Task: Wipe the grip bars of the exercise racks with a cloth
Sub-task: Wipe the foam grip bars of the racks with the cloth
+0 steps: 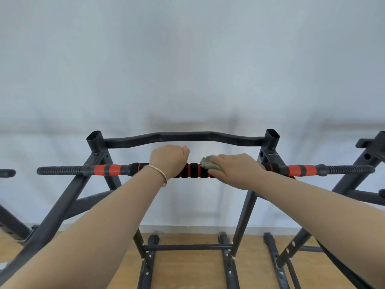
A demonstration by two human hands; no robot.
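Observation:
A black exercise rack (95, 147) stands in front of me against the wall. Its horizontal grip bar (192, 170) has black foam with red stripes in the middle and red-and-black sleeves towards both ends. My left hand (169, 160) grips the bar left of centre, fingers curled over it. My right hand (235, 168) holds a grey-green cloth (208, 161) wrapped against the bar just right of centre. The cloth shows only at my fingertips; most of it is hidden under the hand.
A curved black upper bar (183, 137) runs behind the grip bar. Parts of a second rack (368, 151) stand at the right and another bar end (7, 173) at the left. The rack's feet (187, 247) rest on a wooden floor (187, 272).

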